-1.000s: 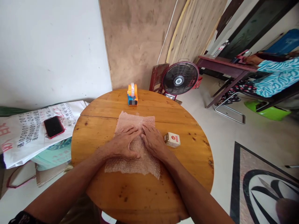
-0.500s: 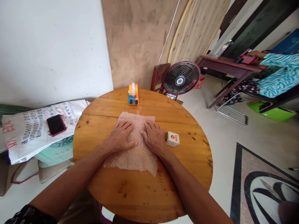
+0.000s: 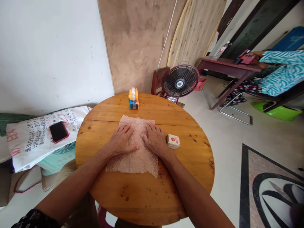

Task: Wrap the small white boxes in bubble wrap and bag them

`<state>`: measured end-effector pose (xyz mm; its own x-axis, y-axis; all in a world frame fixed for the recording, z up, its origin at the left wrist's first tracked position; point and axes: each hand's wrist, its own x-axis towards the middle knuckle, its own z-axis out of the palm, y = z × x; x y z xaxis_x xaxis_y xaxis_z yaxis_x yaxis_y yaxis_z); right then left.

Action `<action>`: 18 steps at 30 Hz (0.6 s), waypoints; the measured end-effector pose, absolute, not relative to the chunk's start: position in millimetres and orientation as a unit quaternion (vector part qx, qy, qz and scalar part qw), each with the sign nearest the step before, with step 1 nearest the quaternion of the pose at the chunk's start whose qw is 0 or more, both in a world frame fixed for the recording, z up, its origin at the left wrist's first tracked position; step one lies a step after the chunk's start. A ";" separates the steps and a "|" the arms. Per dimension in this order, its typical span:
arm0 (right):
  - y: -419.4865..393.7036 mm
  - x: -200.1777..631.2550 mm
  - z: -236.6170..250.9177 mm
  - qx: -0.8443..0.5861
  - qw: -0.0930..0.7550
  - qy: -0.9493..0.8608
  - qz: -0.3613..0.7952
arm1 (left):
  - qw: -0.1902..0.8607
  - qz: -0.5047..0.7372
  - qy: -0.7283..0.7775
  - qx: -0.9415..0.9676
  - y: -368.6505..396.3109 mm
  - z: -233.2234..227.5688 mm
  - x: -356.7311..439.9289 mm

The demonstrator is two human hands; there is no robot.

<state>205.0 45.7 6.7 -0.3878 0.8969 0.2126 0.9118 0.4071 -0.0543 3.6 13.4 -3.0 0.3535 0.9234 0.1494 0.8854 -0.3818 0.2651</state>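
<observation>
A sheet of clear bubble wrap lies spread on the round wooden table. My left hand rests flat on its left side, fingers stretched out and thumb pointing inward. On the right side of the sheet lies my right hand, palm down with its fingers extended. Just right of that hand stands a small white box with a red mark. An orange and blue tape dispenser holding a roll of clear tape sits beyond the sheet, near the table's far edge.
A phone in a red case lies on a white printed sack at the left. Behind the table are a round fan and a wooden chair. A person in a blue patterned top sits at a dark red table on the right.
The view has shifted slightly. Both hands stay flat on the bubble wrap in nearly the same places, and the box and tape dispenser have not moved on the table.
</observation>
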 end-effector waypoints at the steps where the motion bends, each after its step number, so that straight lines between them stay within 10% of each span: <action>1: 46.5 205.3 7.2 -0.543 0.106 -0.832 -0.038 | 0.070 0.134 0.554 0.819 13.6 -3.1 3.4; 18: 52.2 202.3 1.8 -0.555 0.076 -0.827 -0.038 | 0.068 0.090 0.591 0.799 15.0 -1.0 2.1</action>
